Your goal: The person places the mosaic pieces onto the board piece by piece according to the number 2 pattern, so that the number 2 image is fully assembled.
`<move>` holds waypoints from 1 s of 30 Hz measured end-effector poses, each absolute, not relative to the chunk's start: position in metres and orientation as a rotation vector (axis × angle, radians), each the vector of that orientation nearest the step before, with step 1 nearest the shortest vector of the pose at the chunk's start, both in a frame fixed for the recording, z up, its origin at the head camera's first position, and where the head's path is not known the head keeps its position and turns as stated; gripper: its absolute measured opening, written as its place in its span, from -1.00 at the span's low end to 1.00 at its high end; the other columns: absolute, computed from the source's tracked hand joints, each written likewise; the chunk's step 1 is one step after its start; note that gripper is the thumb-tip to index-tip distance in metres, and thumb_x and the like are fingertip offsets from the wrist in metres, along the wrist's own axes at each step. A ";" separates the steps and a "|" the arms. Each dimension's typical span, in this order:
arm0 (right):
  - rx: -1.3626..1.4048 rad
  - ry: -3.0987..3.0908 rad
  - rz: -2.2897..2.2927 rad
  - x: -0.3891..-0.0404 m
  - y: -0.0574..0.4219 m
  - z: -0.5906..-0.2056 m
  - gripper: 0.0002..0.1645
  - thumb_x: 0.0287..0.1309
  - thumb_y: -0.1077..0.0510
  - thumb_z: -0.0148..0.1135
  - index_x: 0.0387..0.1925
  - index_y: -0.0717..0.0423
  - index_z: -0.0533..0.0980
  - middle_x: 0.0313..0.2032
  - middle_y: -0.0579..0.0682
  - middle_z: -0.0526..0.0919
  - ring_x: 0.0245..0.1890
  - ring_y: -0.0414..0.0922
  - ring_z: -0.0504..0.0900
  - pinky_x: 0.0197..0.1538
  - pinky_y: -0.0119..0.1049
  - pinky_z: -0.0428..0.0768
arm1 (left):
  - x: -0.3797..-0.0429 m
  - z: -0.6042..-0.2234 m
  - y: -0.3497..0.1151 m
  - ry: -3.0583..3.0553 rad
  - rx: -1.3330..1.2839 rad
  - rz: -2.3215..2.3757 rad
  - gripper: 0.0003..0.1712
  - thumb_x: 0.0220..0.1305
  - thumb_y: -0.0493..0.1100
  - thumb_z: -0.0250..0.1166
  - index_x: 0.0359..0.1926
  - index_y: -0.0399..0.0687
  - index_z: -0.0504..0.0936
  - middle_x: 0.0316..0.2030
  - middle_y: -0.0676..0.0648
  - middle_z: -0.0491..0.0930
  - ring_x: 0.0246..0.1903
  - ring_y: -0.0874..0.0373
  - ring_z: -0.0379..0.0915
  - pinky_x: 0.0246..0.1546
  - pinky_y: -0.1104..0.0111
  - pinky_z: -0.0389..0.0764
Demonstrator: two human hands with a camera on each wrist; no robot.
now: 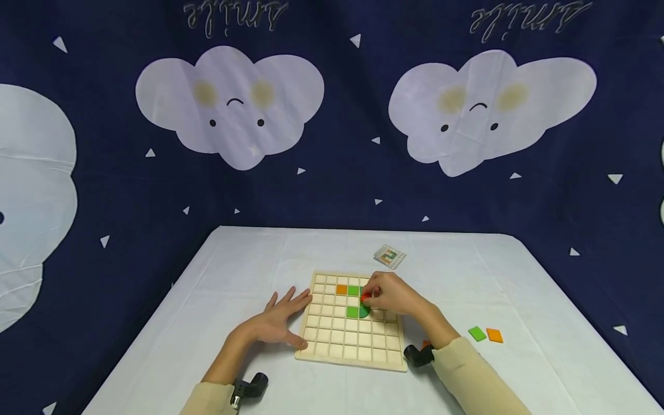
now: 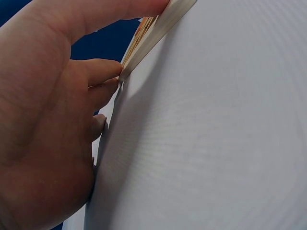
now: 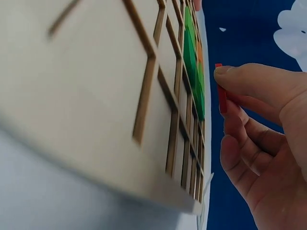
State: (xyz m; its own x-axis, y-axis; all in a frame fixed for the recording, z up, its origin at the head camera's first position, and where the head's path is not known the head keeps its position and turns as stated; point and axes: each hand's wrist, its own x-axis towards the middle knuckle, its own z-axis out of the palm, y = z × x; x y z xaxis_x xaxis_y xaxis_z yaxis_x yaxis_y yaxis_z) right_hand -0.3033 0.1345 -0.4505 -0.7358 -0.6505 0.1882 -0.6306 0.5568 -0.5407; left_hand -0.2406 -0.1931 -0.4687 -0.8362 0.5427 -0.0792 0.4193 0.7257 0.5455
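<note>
A wooden grid board [image 1: 332, 350] lies on the white table. My left hand [image 1: 272, 324] has its fingers spread, with fingertips and thumb touching the board's left edge; in the left wrist view the thumb meets the wooden rim [image 2: 158, 38]. Over the upper right of the grid, my right hand [image 1: 394, 293] pinches a red tile [image 3: 221, 88] between thumb and fingers, held just off the board. Set in the grid are an orange tile [image 1: 341, 289], two light green tiles [image 1: 353, 290] and a dark green piece with a curved edge [image 1: 365, 312]. My right hand partly hides the cells around it.
Beyond the board lies a small stack of pattern cards [image 1: 389, 256]. A loose green tile [image 1: 477, 334] and an orange tile [image 1: 495, 335] lie to the right of my right forearm. An orange piece [image 1: 426, 344] shows partly behind the right wrist camera. A dark blue curtain [image 1: 358, 190] hangs behind the table.
</note>
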 end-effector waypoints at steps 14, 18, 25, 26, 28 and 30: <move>-1.195 2.697 -0.847 -0.300 0.110 -0.450 -0.83 0.11 0.14 0.38 -0.23 0.04 0.71 -0.34 -0.20 0.56 -0.43 -0.27 0.47 -0.38 -0.38 0.54 | -0.240 -0.470 -0.192 2.700 0.758 0.759 0.24 -0.16 0.31 0.45 0.50 0.06 0.08 0.49 0.11 -0.11 0.46 -0.03 -0.44 0.34 -0.09 -0.47; -1.224 2.671 -0.840 -0.299 0.103 -0.450 -0.84 0.11 0.14 0.38 -0.24 0.04 0.71 -0.36 -0.21 0.55 -0.44 -0.29 0.49 -0.36 -0.40 0.55 | -0.240 -0.469 -0.192 2.693 0.758 0.760 0.23 -0.16 0.30 0.46 0.49 0.04 0.08 0.49 0.10 -0.10 0.46 -0.04 -0.44 0.34 -0.09 -0.48; -1.281 2.662 -0.786 -0.296 0.090 -0.452 -0.84 0.10 0.10 0.40 -0.25 0.01 0.72 -0.36 -0.24 0.56 -0.42 -0.34 0.48 -0.32 -0.42 0.54 | -0.240 -0.466 -0.191 2.694 0.761 0.743 0.23 -0.15 0.30 0.45 0.50 0.05 0.08 0.49 0.09 -0.10 0.46 -0.04 -0.44 0.34 -0.09 -0.47; -1.285 2.667 -0.775 -0.296 0.088 -0.453 -0.84 0.09 0.09 0.40 -0.25 -0.01 0.72 -0.37 -0.25 0.56 -0.42 -0.35 0.48 -0.30 -0.42 0.53 | -0.240 -0.466 -0.191 2.695 0.760 0.740 0.23 -0.15 0.31 0.45 0.49 0.05 0.08 0.49 0.10 -0.10 0.46 -0.04 -0.44 0.34 -0.09 -0.47; -1.289 2.678 -0.752 -0.296 0.086 -0.453 -0.85 0.08 0.07 0.41 -0.27 -0.04 0.72 -0.37 -0.28 0.56 -0.41 -0.35 0.48 -0.28 -0.40 0.51 | -0.240 -0.467 -0.192 2.692 0.758 0.746 0.23 -0.16 0.31 0.45 0.49 0.05 0.08 0.49 0.10 -0.10 0.46 -0.04 -0.44 0.34 -0.09 -0.47; -1.295 2.685 -0.738 -0.296 0.084 -0.453 -0.85 0.07 0.08 0.41 -0.27 -0.04 0.72 -0.38 -0.29 0.56 -0.41 -0.36 0.49 -0.25 -0.39 0.51 | -0.241 -0.467 -0.192 2.693 0.760 0.749 0.24 -0.16 0.32 0.45 0.49 0.05 0.09 0.49 0.09 -0.10 0.46 -0.04 -0.44 0.34 -0.09 -0.47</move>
